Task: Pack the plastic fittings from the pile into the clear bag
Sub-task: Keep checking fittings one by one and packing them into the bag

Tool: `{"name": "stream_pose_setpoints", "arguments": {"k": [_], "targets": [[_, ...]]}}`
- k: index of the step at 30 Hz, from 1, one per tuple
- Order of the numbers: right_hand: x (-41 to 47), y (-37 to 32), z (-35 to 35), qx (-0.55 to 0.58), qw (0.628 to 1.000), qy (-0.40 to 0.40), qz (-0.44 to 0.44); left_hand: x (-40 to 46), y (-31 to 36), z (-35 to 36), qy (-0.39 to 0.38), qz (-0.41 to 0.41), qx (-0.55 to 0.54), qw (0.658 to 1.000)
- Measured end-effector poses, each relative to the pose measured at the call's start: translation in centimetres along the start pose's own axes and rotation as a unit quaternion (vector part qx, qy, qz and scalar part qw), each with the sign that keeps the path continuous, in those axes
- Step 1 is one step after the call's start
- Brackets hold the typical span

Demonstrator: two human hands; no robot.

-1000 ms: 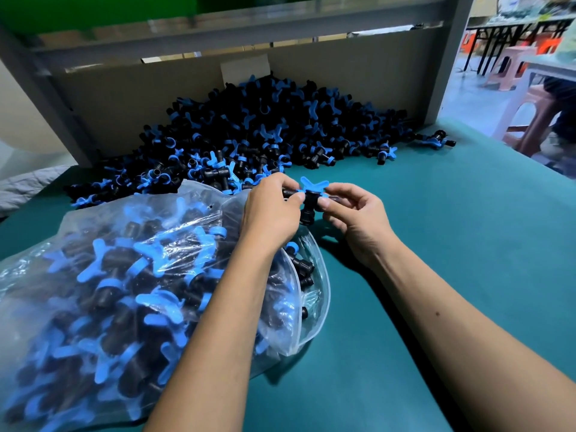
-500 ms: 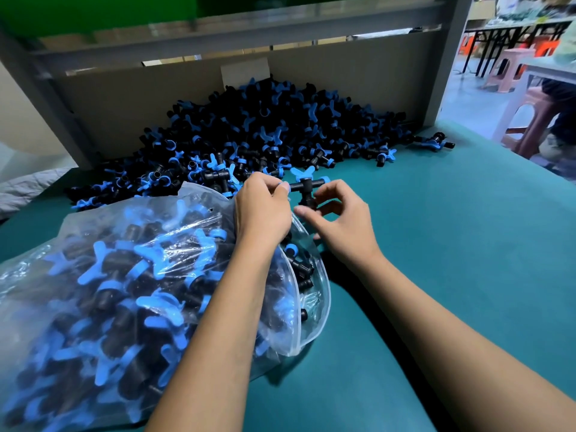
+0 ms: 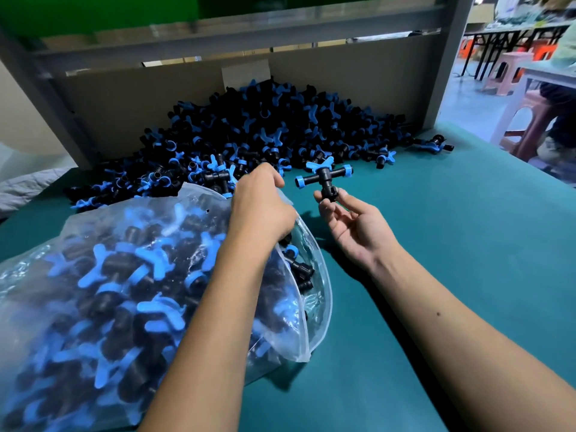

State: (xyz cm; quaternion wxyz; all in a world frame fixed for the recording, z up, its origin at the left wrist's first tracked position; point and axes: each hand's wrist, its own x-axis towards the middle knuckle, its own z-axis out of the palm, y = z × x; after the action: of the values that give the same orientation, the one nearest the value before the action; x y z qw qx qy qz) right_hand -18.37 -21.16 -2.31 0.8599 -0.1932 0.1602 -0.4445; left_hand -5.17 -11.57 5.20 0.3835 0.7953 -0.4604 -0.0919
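Clear plastic bag (image 3: 131, 294), stuffed with fittings, lies at eight o'clock on the teal table (image 3: 436, 275). Left hand (image 3: 261, 207) grips its mouth, fingers curled. Right hand (image 3: 352, 222), at its three o'clock, pinches a black-and-blue fitting (image 3: 324, 179) by the stem, other fingers loose. Pile (image 3: 268, 135) sits at twelve.

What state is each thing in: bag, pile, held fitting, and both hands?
bag: mouth open, nearly full, lying on its side
pile: heaped against the cardboard back wall
fitting: held above the table, clear of the bag
left hand: gripping the bag's rim
right hand: pinching the fitting's stem
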Motion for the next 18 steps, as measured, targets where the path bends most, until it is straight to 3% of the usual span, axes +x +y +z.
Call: {"name": "stream_pose_setpoints", "arguments": {"k": [5,8,13,18], "targets": [[0.1,-0.5,-0.1,0.042,0.998,0.004,0.035,-0.3,0.4,-2.0,0.035,-0.002,0.168,0.985],[0.2,-1.2,-0.8,-0.119,0.992,-0.031,-0.004,-0.5,0.4,-2.7,-0.005,-0.014,0.202,0.979],[-0.5,-2.5,-0.9,-0.314,0.935,-0.162,-0.013,-0.2,0.6,-3.5,0.034,0.007,0.136,0.990],[-1.5,-1.0,1.6,-0.461,0.860,-0.215,-0.038,-0.4,2.1,-3.8,0.089,0.029,0.011,0.996]]}}
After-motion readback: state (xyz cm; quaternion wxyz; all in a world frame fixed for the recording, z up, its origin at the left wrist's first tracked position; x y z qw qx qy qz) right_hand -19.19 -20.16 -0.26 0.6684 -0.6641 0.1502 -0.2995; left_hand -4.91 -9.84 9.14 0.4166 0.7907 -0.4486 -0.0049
